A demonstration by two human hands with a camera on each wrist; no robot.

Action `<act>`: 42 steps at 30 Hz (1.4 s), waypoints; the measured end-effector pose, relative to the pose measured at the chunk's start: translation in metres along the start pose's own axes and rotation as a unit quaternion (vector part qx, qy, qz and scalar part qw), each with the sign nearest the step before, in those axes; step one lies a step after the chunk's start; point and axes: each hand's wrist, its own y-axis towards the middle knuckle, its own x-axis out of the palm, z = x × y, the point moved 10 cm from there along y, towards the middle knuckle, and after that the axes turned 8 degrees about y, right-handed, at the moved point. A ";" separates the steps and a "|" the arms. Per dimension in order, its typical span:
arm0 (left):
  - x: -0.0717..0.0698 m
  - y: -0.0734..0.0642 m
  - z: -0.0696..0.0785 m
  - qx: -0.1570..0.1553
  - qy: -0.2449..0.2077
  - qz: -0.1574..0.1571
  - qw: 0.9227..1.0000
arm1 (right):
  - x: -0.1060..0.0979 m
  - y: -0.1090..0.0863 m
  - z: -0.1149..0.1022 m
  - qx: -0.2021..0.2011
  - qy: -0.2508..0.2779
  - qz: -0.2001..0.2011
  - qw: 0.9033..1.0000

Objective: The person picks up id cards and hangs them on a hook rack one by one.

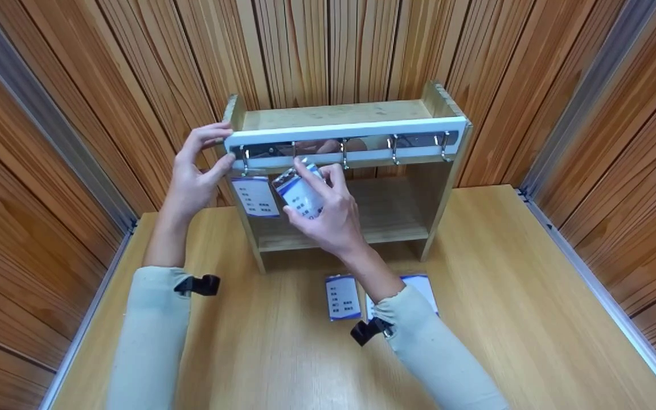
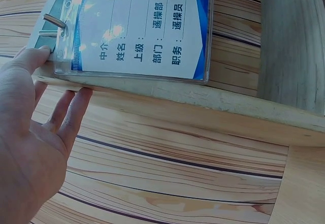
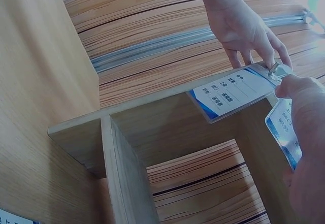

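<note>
My left hand point(image 1: 194, 176) holds the left end of the white hook rail point(image 1: 339, 130), thumb in front and fingers on top and behind the side board. Just beside it, a clear-sleeved ID badge point(image 1: 255, 196) hangs from the leftmost hook; its printed face shows up close in the left wrist view. My right hand point(image 1: 336, 219) pinches a second ID badge point(image 1: 302, 193), tilted, with its top edge near the second hook. In the right wrist view this held badge point(image 3: 285, 130) is partly covered by the hand. Whether it touches the hook, I cannot tell.
A wooden shelf unit point(image 1: 385, 210) carries the rail and stands against the slatted back wall. Bare hooks point(image 1: 394, 151) line the rail toward the right. On the table lie a flat badge point(image 1: 343, 297) and another badge point(image 1: 422, 287) partly under my right forearm.
</note>
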 end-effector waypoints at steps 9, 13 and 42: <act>0.000 0.000 0.001 0.001 0.000 -0.001 1.000 | 0.000 -0.001 0.002 0.009 0.001 0.004 1.000; 0.000 -0.001 0.000 -0.002 0.001 -0.001 1.000 | 0.001 -0.001 0.001 0.007 -0.006 0.009 1.000; 0.001 -0.001 0.000 0.004 -0.002 0.003 1.000 | 0.005 -0.001 0.002 0.017 -0.052 -0.015 0.998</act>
